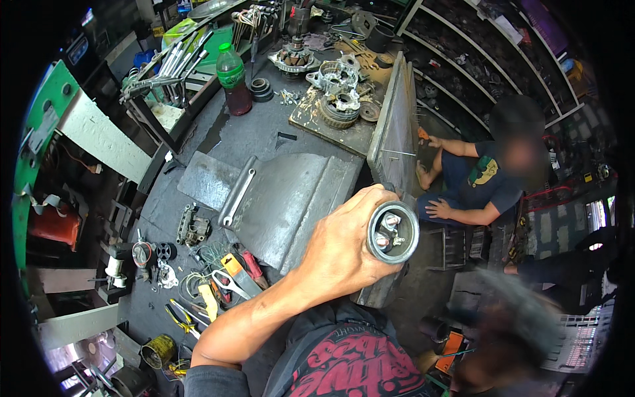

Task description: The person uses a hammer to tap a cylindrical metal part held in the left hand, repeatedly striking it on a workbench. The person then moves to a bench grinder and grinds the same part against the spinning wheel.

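Note:
My left hand (347,241) is wrapped round a round metal housing (411,233), held above the front edge of the bench. The housing's open end faces up, showing coppery and silvery metal parts inside. Its lower portion is hidden behind my fingers and palm. Just beyond my hand, a curved grey metal plate (291,192) lies on the bench, with a combination wrench (239,196) along its left side. My right hand does not show.
Pliers (184,320), scissors (231,284) and wires lie on the bench (155,205) at near left. Farther back stand a green-capped bottle (235,83) and dismantled metal housings (338,86). An upright board (390,122) borders the right; beyond it a person (486,172) sits, another (509,331) nearer.

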{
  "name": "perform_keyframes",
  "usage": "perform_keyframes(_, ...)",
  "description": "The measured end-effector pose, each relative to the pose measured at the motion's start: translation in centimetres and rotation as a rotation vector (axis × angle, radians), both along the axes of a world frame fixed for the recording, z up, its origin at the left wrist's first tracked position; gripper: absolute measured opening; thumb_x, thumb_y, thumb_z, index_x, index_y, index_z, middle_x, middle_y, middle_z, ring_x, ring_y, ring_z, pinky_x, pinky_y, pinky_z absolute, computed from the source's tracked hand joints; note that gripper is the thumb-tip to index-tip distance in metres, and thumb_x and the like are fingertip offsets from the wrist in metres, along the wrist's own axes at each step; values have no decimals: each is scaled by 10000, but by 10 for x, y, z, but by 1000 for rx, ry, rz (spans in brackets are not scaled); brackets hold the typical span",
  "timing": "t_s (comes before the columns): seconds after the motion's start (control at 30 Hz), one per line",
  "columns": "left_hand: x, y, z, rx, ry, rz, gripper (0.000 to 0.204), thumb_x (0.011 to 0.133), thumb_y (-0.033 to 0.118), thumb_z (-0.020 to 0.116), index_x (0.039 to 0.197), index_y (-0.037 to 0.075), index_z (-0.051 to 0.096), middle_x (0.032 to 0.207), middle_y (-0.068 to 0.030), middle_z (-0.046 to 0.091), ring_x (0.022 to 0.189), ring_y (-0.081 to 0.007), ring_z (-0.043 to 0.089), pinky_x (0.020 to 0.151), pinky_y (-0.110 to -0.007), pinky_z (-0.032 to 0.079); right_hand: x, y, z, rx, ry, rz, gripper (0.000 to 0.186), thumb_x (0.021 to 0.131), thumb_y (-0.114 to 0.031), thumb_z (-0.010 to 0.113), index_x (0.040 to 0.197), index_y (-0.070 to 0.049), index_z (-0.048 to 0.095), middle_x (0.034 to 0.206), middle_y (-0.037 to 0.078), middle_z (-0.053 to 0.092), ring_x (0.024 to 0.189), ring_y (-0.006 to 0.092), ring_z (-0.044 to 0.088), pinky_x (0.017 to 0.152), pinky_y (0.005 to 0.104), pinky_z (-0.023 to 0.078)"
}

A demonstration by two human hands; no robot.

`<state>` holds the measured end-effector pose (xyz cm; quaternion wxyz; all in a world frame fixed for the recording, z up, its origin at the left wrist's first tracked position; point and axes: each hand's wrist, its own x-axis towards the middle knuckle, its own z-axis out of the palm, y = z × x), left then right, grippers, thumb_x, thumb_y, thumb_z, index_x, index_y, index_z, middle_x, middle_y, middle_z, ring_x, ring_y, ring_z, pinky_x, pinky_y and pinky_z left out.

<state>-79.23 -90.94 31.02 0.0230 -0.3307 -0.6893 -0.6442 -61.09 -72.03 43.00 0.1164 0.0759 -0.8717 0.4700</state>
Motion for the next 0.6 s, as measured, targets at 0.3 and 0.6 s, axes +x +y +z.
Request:
perform_keyframes(0.3, 5, 0, 20, -70, 46, 29, 638, 656, 139, 938, 1202, 20, 631, 1194, -155, 700, 1113, -302, 708, 967, -378, 542, 13, -9, -43, 42, 60, -364, 311, 940, -222, 762, 1131, 7, 675, 1167, 167, 613, 1027, 280, 616, 886, 383, 501)
perform_keyframes(0.6, 10, 0, 19, -72, 110, 43, 688, 696, 266, 996, 1197, -1, 608, 1246, -196, 673, 1189, -323, 666, 1024, -430, 520, 37, 16, -87, -153, -101, -534, 393, 960, -318, 767, 1153, 7, 660, 1138, 157, 619, 990, 246, 612, 844, 370, 503)
